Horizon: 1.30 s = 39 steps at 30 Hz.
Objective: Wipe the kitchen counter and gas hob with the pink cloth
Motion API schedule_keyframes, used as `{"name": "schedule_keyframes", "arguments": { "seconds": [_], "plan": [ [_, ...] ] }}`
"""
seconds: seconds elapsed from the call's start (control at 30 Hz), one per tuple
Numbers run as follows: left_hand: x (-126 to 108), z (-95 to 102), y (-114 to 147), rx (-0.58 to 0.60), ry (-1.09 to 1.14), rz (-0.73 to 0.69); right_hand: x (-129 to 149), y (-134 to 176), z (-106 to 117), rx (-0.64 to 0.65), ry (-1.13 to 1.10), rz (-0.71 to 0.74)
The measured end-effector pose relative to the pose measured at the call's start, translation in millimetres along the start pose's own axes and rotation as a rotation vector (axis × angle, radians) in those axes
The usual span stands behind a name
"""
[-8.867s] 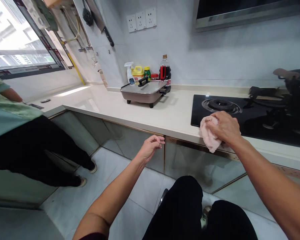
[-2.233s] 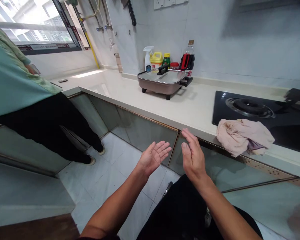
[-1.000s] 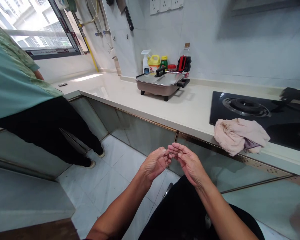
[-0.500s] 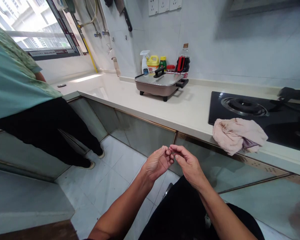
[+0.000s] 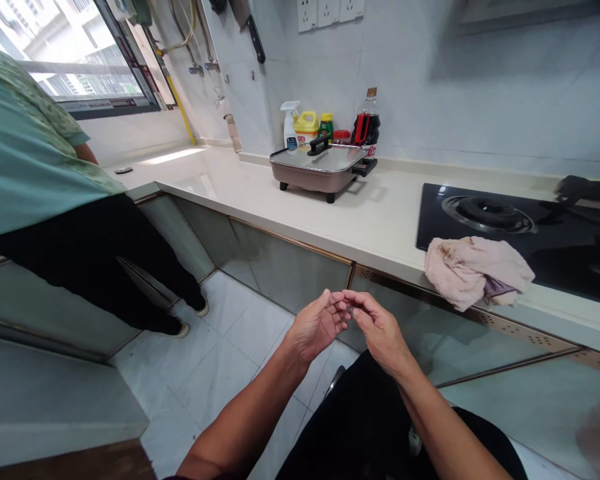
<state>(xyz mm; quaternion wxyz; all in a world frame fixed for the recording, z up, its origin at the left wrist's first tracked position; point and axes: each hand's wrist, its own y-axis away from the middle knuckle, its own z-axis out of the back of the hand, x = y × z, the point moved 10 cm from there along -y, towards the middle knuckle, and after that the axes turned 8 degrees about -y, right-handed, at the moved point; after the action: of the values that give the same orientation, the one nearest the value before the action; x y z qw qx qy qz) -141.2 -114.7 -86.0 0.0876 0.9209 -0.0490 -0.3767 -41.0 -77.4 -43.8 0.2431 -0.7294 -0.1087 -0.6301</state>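
My left hand [image 5: 320,322] is held in front of the counter's edge, palm turned up, thumb raised and fingers loosely curled with nothing in it. My right hand [image 5: 379,330] meets it from the right, and its fingertips touch the fingers of the left hand. A gap shows between the right thumb and forefinger, and no object can be seen there. Nearest to the hands is a crumpled pink cloth [image 5: 473,270], which lies over the front edge of the counter and the corner of the black gas hob [image 5: 430,210]. Neither hand touches it.
On the white counter [image 5: 260,193] stands a lidded electric pan [image 5: 315,179]. Behind it are a spray bottle [image 5: 290,125], a yellow jug [image 5: 307,124] and a dark sauce bottle [image 5: 367,127]. A person in a green shirt [image 5: 30,160] stands at the left. A knife [image 5: 254,37] hangs on the wall.
The fingers of both hands have shifted slightly against each other, and the left thumb stands a little further from the right fingertips. The person at the left has moved slightly.
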Motion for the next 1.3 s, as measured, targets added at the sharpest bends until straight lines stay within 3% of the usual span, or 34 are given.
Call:
{"name": "schedule_keyframes", "arguments": {
  "seconds": [0.23, 0.3, 0.37, 0.43, 0.53, 0.63, 0.7, 0.73, 0.8, 0.87, 1.0, 1.07, 1.17, 1.23, 1.3],
  "plan": [
    [-8, -3.7, 2, -0.023, -0.101, -0.059, -25, -1, 5, -0.04, -0.115, -0.097],
    [-10, -0.1, 2, -0.05, -0.153, -0.088, -16, -3, 7, -0.017, 0.001, -0.04],
    [-14, 7.5, 3, -0.091, -0.23, -0.142, 12, -5, 18, -0.002, 0.226, 0.118],
    [-19, 15.4, 4, -0.119, -0.332, -0.187, 54, -5, 50, -0.095, 0.528, 0.337],
    [-20, 18.5, 2, -0.102, -0.563, -0.171, 109, -3, 131, -0.411, 0.958, 0.505],
    [-31, 4.7, -9, -0.089, -0.847, -0.22, 121, -12, 217, -0.665, 1.216, 0.274],
    [-46, -15.3, -20, -0.097, -0.982, -0.337, 105, -21, 249, -0.688, 1.282, 0.05],
    [-55, -27.4, -26, -0.104, -1.03, -0.408, 95, -25, 253, -0.674, 1.295, -0.027],
    [-69, -51.4, -40, -0.106, -1.106, -0.529, 81, -32, 243, -0.654, 1.313, -0.077],
    [-75, -70.1, -54, -0.085, -1.143, -0.575, 75, -40, 217, -0.644, 1.333, -0.034],
    [-91, -80.3, -74, -0.142, -1.105, -0.645, 70, -70, 148, -0.455, 1.294, 0.093],
    [-102, -66.8, -75, -0.272, -1.04, -0.67, 70, -82, 110, -0.326, 1.242, 0.161],
    [-105, -26.0, -70, -0.451, -0.852, -0.594, 55, -86, 53, -0.075, 1.098, 0.179],
    [-92, -0.4, -65, -0.417, -0.717, -0.5, 31, -80, 24, 0.08, 0.944, 0.089],
    [-71, 19.9, -59, -0.3, -0.645, -0.379, 4, -71, 13, 0.1, 0.808, -0.049]
  ]
}}
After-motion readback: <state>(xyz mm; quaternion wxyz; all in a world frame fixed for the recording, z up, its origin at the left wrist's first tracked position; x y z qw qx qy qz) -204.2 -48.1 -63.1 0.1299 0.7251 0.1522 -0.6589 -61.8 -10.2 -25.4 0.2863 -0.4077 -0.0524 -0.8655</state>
